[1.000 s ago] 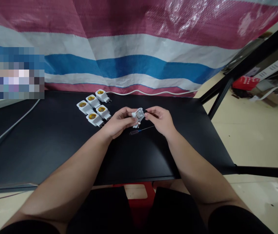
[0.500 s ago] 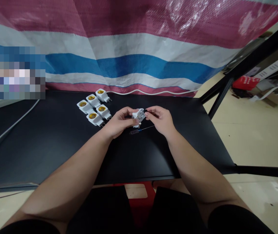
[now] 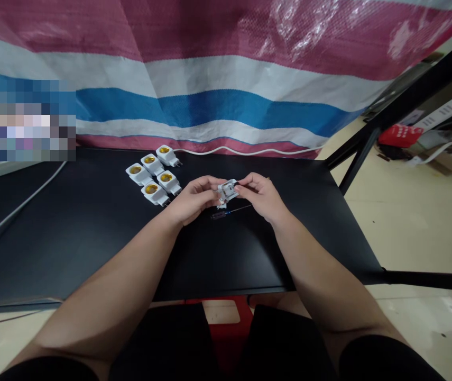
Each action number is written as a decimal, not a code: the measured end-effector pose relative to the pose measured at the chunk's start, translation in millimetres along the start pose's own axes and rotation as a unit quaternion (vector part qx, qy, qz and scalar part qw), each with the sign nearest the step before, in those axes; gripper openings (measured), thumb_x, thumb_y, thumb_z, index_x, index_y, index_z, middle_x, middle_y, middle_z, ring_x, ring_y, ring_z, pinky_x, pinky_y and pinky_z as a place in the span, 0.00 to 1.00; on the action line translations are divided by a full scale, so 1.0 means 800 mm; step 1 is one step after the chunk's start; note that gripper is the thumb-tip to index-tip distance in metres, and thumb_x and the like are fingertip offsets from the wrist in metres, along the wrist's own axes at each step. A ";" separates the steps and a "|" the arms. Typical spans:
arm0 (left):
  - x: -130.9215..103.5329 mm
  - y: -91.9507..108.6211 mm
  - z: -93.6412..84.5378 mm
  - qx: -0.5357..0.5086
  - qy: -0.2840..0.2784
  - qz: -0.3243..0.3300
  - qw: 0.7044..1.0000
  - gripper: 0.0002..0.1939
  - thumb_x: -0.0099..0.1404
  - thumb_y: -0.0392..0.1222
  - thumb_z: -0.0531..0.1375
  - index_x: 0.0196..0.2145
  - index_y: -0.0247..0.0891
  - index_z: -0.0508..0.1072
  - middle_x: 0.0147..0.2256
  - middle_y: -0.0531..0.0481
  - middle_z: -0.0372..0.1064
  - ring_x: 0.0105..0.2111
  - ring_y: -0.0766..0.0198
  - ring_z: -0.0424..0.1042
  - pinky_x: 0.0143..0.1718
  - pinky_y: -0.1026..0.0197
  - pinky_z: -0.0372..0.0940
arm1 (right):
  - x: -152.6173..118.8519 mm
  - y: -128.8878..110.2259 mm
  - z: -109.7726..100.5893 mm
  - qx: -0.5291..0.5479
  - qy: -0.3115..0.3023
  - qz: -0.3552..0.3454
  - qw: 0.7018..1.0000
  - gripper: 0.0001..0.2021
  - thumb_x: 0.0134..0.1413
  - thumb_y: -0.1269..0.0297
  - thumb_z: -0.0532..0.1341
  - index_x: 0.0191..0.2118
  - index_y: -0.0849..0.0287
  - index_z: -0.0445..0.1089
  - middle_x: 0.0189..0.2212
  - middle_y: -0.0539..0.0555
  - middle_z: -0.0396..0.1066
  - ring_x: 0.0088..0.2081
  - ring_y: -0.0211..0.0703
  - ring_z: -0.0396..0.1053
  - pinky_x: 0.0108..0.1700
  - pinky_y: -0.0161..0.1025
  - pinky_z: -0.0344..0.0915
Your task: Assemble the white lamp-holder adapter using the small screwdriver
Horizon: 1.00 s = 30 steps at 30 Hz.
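Between my hands, a little above the black table (image 3: pixel 226 254), is a white plastic housing (image 3: pixel 229 189) with its hollow inside facing up. My left hand (image 3: pixel 196 200) grips its left side between thumb and fingers. Thumb and fingers of my right hand (image 3: pixel 260 194) pinch its right edge, with a small dark bit at the fingertips too small to make out. Under the housing, a small white piece partly shows by my left fingertips. A screwdriver (image 3: pixel 221 215) with a dark handle lies just below, its shaft pointing right.
Several white plug-in sockets (image 3: pixel 155 192) with yellow round centres lie left of my hands. A white cable (image 3: pixel 249 152) runs along the back edge by a striped sheet (image 3: pixel 218 106). A black metal frame (image 3: pixel 362 143) stands at the right.
The white housing has turned so its open inside faces up more, and my right fingertips now reach over its right edge. The sockets and screwdriver have stayed put.
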State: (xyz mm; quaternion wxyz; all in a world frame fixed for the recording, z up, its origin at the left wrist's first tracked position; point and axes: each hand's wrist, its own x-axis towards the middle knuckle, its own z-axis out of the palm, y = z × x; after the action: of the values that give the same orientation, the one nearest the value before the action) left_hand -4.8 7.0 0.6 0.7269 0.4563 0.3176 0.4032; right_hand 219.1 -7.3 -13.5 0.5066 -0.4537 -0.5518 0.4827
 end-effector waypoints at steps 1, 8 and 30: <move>0.000 0.000 0.000 0.000 0.003 -0.001 1.000 0.18 0.56 0.37 0.75 0.46 0.38 0.85 0.43 0.47 0.81 0.39 0.63 0.79 0.45 0.60 0.76 | 0.000 0.000 0.000 -0.006 0.004 0.003 1.000 0.19 0.50 0.47 0.78 0.35 0.54 0.74 0.36 0.52 0.83 0.39 0.46 0.81 0.50 0.52 0.79; 0.001 -0.002 -0.001 -0.014 0.006 -0.007 1.000 0.19 0.56 0.37 0.76 0.46 0.38 0.84 0.44 0.46 0.81 0.42 0.62 0.80 0.49 0.58 0.77 | -0.002 -0.004 0.002 -0.044 0.042 -0.037 0.997 0.16 0.51 0.50 0.78 0.36 0.54 0.78 0.34 0.53 0.82 0.36 0.46 0.79 0.47 0.50 0.77; 0.003 -0.003 -0.006 -0.022 -0.017 0.011 1.000 0.21 0.59 0.40 0.79 0.49 0.38 0.82 0.38 0.50 0.79 0.41 0.63 0.81 0.51 0.57 0.78 | 0.001 -0.015 -0.002 0.129 0.008 0.049 0.990 0.25 0.46 0.48 0.80 0.38 0.51 0.67 0.37 0.46 0.72 0.42 0.42 0.76 0.55 0.50 0.78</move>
State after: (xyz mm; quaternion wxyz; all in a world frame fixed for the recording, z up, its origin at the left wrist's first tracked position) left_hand -7.4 10.3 -3.5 0.7377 0.4506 0.2908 0.4101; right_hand 220.2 -7.7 -1.7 0.5410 -0.4149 -0.4583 0.5702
